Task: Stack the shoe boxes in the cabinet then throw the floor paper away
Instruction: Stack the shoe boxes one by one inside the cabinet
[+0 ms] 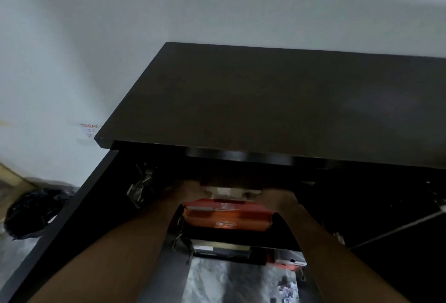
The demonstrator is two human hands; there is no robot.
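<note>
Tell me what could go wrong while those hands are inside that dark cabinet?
The pale box between the left hand and right hand is above the orange box; set askew, it might slide off.
The cabinet top hides the fingers, so knuckles could bump its edge.
The metal hinge on the open door lies close to the left forearm and could scrape it.

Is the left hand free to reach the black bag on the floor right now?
Probably not: the open cabinet door stands between the left hand and the black bag.
</note>
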